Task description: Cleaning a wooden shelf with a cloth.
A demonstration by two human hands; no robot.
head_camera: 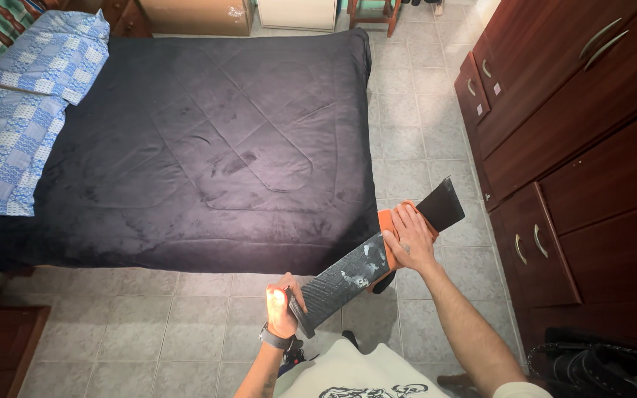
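One long dark flat blade (363,267), smeared pale grey, held slantwise over tiled floor (186,324) beside dark quilted bed (215,140). Left hand (283,308) closed round near end; grip hidden. Right hand (409,239) laid flat, fingers extended, pressing one orange cloth (386,221) against blade. Two blue checked pillows (31,96). Dark wooden wardrobe (591,147), cut off right. One small white rectangular label (496,89) on drawer.

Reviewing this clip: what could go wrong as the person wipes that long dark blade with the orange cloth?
1. The right hand presses an orange cloth on the machete blade; a slip toward the edge might cut the fingers.
2. The left hand alone grips the handle end, so the blade may twist or drop onto the tiled floor.
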